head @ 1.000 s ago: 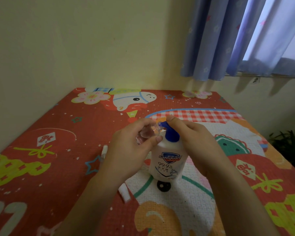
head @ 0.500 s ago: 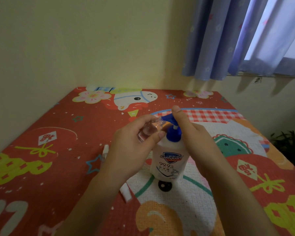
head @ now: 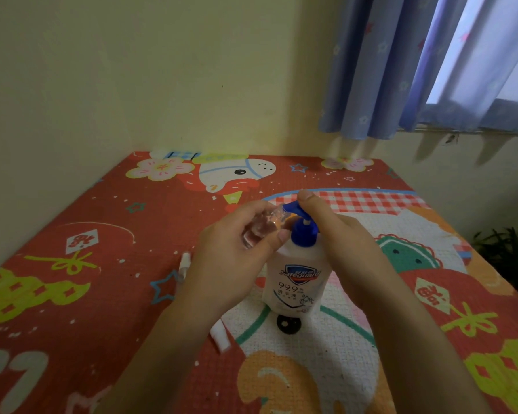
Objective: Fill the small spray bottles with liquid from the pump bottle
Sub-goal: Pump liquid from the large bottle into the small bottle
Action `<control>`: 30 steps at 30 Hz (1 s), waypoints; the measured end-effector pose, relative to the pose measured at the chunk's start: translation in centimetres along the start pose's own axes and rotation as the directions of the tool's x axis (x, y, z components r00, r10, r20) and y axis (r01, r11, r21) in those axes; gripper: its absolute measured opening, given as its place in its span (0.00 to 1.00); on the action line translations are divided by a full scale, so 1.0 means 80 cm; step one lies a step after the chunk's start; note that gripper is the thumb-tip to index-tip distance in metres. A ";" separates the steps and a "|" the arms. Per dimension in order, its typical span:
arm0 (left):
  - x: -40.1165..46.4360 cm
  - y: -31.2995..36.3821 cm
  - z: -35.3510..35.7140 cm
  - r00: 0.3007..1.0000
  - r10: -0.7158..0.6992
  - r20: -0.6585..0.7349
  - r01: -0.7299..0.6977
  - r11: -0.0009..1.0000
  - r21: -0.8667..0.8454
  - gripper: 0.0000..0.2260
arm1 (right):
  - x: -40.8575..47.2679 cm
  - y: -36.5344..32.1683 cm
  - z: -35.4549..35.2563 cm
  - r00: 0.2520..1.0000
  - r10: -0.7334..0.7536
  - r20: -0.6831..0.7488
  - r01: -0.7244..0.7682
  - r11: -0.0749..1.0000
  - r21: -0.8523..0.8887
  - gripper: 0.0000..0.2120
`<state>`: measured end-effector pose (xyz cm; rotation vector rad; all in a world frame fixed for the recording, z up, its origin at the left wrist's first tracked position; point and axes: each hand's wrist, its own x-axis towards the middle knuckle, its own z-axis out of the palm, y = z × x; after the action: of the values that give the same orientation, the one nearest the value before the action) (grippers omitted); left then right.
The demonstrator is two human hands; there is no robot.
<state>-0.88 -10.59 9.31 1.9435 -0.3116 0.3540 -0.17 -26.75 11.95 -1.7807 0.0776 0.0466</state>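
A white pump bottle (head: 296,276) with a blue pump head (head: 293,208) stands upright on the patterned mat. My left hand (head: 231,264) grips a small clear spray bottle (head: 260,227), uncapped and tilted, with its open mouth against the pump's spout. My right hand (head: 341,243) comes in from the right, one fingertip resting on top of the raised pump head. The small bottle's lower part is hidden behind my left fingers. How much liquid it holds is unclear.
A white spray-head piece (head: 184,264) lies on the mat (head: 72,294) left of my left wrist, and a second white piece (head: 220,339) lies under my left forearm. Walls close the left and far sides. A blue curtain (head: 401,70) hangs at the back right.
The pump head has risen from its pressed-down position, my right fingertip rising with it. My left hand keeps the small bottle at the spout.
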 end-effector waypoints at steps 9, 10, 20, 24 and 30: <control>-0.001 0.000 0.000 1.000 -0.004 0.008 0.004 0.999 0.033 0.11 | -0.002 -0.002 -0.003 0.999 -0.039 0.010 0.039 0.999 -0.027 0.22; -0.001 -0.002 0.001 1.000 -0.005 0.005 0.005 0.999 0.039 0.11 | -0.001 -0.001 -0.004 0.999 -0.048 0.015 0.049 0.998 -0.031 0.21; 0.000 -0.005 -0.002 1.000 0.000 0.029 -0.003 0.996 0.091 0.12 | 0.002 0.002 -0.005 0.997 -0.067 0.024 0.068 0.997 -0.021 0.21; 0.000 -0.004 -0.003 0.999 -0.001 0.034 -0.002 0.995 0.099 0.13 | 0.003 0.005 -0.006 0.997 -0.075 0.033 0.077 0.996 -0.034 0.21; 0.000 -0.005 -0.003 0.999 0.013 0.032 -0.016 0.995 0.100 0.12 | 0.004 0.005 -0.003 0.996 -0.085 0.028 0.086 0.995 -0.040 0.20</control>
<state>-0.79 -10.23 9.07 2.0478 -0.3336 0.3552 0.12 -27.09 11.58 -1.8219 -0.0187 0.0097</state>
